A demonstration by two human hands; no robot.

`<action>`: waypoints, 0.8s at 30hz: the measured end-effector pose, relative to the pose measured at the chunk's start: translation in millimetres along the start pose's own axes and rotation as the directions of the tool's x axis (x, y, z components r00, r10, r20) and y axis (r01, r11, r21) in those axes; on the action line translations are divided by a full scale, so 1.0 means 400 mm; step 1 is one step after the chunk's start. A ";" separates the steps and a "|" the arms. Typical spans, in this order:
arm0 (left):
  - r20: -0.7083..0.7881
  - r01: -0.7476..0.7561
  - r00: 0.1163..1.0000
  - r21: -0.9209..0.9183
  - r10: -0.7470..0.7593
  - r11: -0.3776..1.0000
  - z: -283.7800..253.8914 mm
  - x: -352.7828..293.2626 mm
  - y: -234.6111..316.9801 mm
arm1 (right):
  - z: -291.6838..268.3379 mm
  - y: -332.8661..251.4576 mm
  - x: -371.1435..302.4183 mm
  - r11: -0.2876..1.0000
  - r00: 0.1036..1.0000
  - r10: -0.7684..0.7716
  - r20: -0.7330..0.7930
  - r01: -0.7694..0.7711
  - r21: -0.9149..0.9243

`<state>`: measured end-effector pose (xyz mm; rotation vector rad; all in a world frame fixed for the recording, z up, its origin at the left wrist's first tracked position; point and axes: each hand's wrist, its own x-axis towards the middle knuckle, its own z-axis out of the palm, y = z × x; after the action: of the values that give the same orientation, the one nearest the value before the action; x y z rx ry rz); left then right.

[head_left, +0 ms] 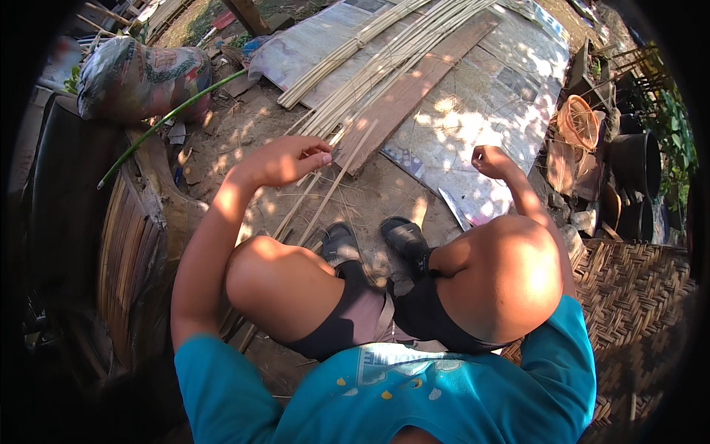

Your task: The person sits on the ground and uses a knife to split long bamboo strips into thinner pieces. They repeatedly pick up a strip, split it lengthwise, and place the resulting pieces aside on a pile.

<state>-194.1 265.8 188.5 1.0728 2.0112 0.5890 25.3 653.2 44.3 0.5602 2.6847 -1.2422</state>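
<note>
My left hand (287, 160) hovers over the near ends of long pale split bamboo strips (377, 70). Its fingers are half bent and apart, and I see nothing held in them. Above the mat on the right is my right hand (494, 161), its fingers curled in; whatever may be inside is hidden. A pointed, pale blade-like piece (454, 209) lies at the mat's near edge, below the right hand. Between my hands a brown wooden board (414, 96) slants away, with strips along its left side.
A worn printed mat (451, 133) covers the ground ahead. To the left stand a stuffed sack (140, 78) and a green stalk (170, 117). An orange basket (577, 122) and black pots (634, 164) sit at right, near a woven bamboo panel (636, 296). My sandalled feet are between my knees.
</note>
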 end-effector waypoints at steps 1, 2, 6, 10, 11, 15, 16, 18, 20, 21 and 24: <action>-0.036 0.126 0.991 0.016 -0.126 0.992 0.024 -0.031 -0.096 | 0.050 0.014 -0.012 1.000 0.998 -0.005 0.058 0.004 0.020; -0.067 0.232 0.971 0.016 -0.230 0.973 0.087 -0.054 -0.193 | 0.070 0.030 -0.048 0.999 0.994 0.007 0.105 -0.011 0.031; -0.251 0.479 0.843 -0.057 -0.477 0.876 0.421 -0.138 -0.466 | 0.071 0.062 -0.205 0.990 0.951 0.097 0.294 -0.124 0.074; -0.385 0.436 0.775 -0.248 -0.501 0.865 0.636 -0.169 -0.549 | 0.076 0.060 -0.340 0.970 0.842 0.152 0.517 -0.227 0.083; -0.376 0.436 0.778 -0.251 -0.503 0.864 0.635 -0.161 -0.518 | 0.071 0.064 -0.373 0.963 0.806 0.174 0.566 -0.259 0.073; -0.361 0.438 0.789 -0.236 -0.497 0.867 0.587 -0.175 -0.427 | 0.039 0.065 -0.457 0.947 0.674 0.198 0.712 -0.320 0.040; -0.356 0.446 0.787 -0.235 -0.503 0.864 0.591 -0.189 -0.419 | 0.033 0.064 -0.477 0.943 0.638 0.201 0.743 -0.331 0.030; -0.368 0.465 0.771 -0.230 -0.519 0.855 0.579 -0.206 -0.409 | 0.029 0.061 -0.483 0.944 0.590 0.186 0.785 -0.328 0.023; -0.381 0.495 0.745 -0.234 -0.547 0.837 0.579 -0.219 -0.399 | 0.027 0.063 -0.473 0.947 0.543 0.172 0.822 -0.321 0.014; -0.395 0.513 0.724 -0.240 -0.566 0.824 0.573 -0.224 -0.397 | 0.027 0.064 -0.466 0.948 0.522 0.164 0.837 -0.318 0.012; -0.444 0.616 0.593 -0.288 -0.672 0.733 0.525 -0.228 -0.376 | 0.035 0.073 -0.435 0.949 0.437 0.150 0.887 -0.315 -0.005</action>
<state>-67.3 117.0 -3.2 0.0207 2.5984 0.6093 196.6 611.9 61.3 0.1738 1.5570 -1.1946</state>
